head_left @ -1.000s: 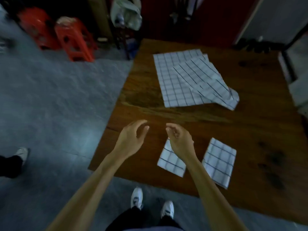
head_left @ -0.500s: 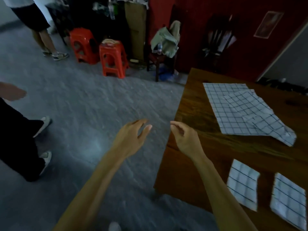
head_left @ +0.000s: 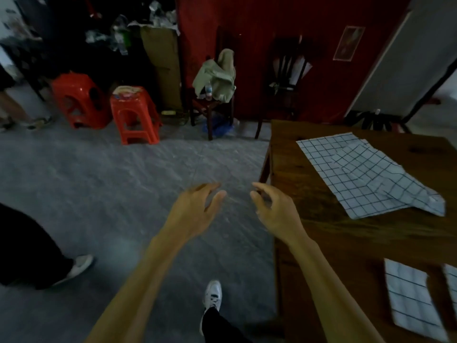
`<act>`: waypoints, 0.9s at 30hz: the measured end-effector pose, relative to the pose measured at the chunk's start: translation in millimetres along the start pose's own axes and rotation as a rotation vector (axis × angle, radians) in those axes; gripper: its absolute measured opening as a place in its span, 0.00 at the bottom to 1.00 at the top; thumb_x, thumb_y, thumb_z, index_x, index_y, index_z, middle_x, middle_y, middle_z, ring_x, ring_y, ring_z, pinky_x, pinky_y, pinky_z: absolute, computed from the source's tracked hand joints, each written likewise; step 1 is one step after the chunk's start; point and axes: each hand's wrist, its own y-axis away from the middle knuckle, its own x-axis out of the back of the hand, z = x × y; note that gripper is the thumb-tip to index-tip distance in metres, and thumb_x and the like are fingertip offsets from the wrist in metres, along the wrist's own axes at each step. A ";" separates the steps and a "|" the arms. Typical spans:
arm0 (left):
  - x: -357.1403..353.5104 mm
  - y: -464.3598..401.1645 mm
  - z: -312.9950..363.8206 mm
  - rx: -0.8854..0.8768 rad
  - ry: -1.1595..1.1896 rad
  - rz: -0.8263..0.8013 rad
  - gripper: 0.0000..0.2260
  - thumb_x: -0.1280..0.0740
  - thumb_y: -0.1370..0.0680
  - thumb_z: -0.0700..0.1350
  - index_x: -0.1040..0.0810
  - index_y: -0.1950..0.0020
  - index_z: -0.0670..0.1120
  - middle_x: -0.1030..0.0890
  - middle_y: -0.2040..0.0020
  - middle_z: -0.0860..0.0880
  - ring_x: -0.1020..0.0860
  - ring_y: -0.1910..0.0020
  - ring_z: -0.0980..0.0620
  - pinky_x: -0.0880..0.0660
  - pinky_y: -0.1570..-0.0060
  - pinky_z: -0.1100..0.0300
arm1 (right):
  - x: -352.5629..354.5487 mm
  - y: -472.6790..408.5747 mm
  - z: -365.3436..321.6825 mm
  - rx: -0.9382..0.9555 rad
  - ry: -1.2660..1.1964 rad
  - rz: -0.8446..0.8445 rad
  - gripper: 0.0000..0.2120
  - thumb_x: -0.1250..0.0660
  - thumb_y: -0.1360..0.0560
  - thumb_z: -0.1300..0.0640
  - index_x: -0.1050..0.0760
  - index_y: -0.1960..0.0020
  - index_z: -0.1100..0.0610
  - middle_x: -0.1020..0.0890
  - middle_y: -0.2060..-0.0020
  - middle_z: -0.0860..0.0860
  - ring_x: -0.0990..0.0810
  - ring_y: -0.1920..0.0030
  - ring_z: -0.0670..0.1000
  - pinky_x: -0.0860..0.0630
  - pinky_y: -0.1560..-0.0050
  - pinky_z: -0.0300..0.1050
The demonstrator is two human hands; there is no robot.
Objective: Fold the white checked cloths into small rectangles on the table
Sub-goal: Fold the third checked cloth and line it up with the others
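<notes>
Left of the wooden table (head_left: 309,256), both hands hung in the air with fingers loosely curled and nothing in them: the left hand (head_left: 195,214) was over the grey floor (head_left: 111,194), and the right hand (head_left: 277,214) was by the table's left edge. Compared with a second before, the view had swung left, so the table had slid to the right and the hands were no longer above its near edge. The unfolded checked cloths (head_left: 366,174) lay on the table's far part. One folded cloth (head_left: 410,293) lay at the table's near right, a second folded cloth (head_left: 451,278) cut by the frame edge. Two red stools (head_left: 133,115) stood far left of the table.
</notes>
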 end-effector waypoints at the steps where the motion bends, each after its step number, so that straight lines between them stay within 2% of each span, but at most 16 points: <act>1: -2.5 -20.1 -6.0 -0.019 -0.009 -0.021 0.27 0.46 0.23 0.62 0.23 0.38 0.44 0.20 0.41 0.46 0.22 0.43 0.48 0.30 0.43 0.61 | -5.0 -18.4 2.0 -0.001 0.026 0.018 0.21 0.43 0.22 0.39 0.30 0.33 0.46 0.22 0.39 0.45 0.22 0.43 0.45 0.23 0.42 0.49; 4: -7.5 -85.4 -19.8 -0.081 -0.063 -0.087 0.20 0.42 0.20 0.56 0.24 0.36 0.45 0.21 0.39 0.47 0.25 0.40 0.48 0.31 0.42 0.60 | -16.1 -75.9 10.7 -0.003 0.077 0.068 0.21 0.43 0.21 0.40 0.31 0.31 0.47 0.23 0.39 0.46 0.24 0.43 0.46 0.26 0.43 0.41; 6: -8.4 -134.3 -31.1 -0.099 -0.119 -0.138 0.22 0.43 0.21 0.58 0.25 0.35 0.46 0.22 0.38 0.48 0.25 0.39 0.48 0.31 0.41 0.59 | -17.9 -118.9 17.1 -0.034 0.094 0.096 0.22 0.43 0.21 0.41 0.32 0.30 0.48 0.25 0.36 0.46 0.26 0.39 0.46 0.29 0.42 0.39; 10: 0.0 -231.3 -56.9 -0.157 -0.218 -0.157 0.31 0.51 0.24 0.65 0.24 0.37 0.44 0.20 0.40 0.46 0.24 0.41 0.46 0.30 0.41 0.54 | -9.7 -201.0 24.4 -0.090 0.171 0.108 0.23 0.45 0.20 0.41 0.34 0.28 0.49 0.29 0.31 0.48 0.31 0.31 0.48 0.34 0.33 0.46; 13: 6.9 -300.9 -71.5 -0.174 -0.239 -0.154 0.29 0.49 0.23 0.63 0.25 0.36 0.44 0.22 0.39 0.45 0.25 0.40 0.45 0.30 0.40 0.52 | 2.0 -257.6 25.8 -0.086 0.194 0.157 0.23 0.44 0.20 0.43 0.33 0.29 0.51 0.28 0.31 0.49 0.31 0.32 0.49 0.34 0.32 0.47; 18: -8.7 -408.8 -96.7 -0.224 -0.179 -0.202 0.25 0.47 0.21 0.61 0.29 0.32 0.47 0.25 0.34 0.47 0.28 0.36 0.48 0.34 0.36 0.54 | 6.5 -347.3 39.7 -0.157 0.266 0.179 0.22 0.44 0.20 0.43 0.32 0.30 0.50 0.29 0.31 0.48 0.33 0.31 0.47 0.40 0.34 0.40; 22: -38.2 -501.9 -121.7 -0.278 -0.106 -0.283 0.24 0.46 0.20 0.59 0.30 0.31 0.47 0.27 0.32 0.47 0.30 0.34 0.48 0.36 0.35 0.54 | -3.4 -422.0 58.4 -0.257 0.231 0.211 0.22 0.44 0.21 0.43 0.31 0.30 0.50 0.29 0.31 0.48 0.32 0.31 0.48 0.37 0.31 0.46; 24: -52.4 -552.4 -132.4 -0.323 -0.056 -0.325 0.24 0.46 0.21 0.59 0.30 0.31 0.47 0.27 0.32 0.46 0.30 0.34 0.47 0.35 0.34 0.53 | -7.6 -461.1 64.7 -0.294 0.239 0.242 0.21 0.44 0.20 0.43 0.31 0.30 0.49 0.28 0.32 0.48 0.31 0.32 0.48 0.37 0.33 0.44; 27: -62.9 -624.9 -127.3 -0.422 0.005 -0.410 0.28 0.48 0.22 0.63 0.29 0.31 0.46 0.27 0.33 0.45 0.29 0.35 0.47 0.35 0.35 0.54 | -0.4 -514.5 64.2 -0.406 0.257 0.321 0.19 0.43 0.20 0.44 0.30 0.32 0.49 0.27 0.33 0.47 0.30 0.34 0.47 0.38 0.36 0.39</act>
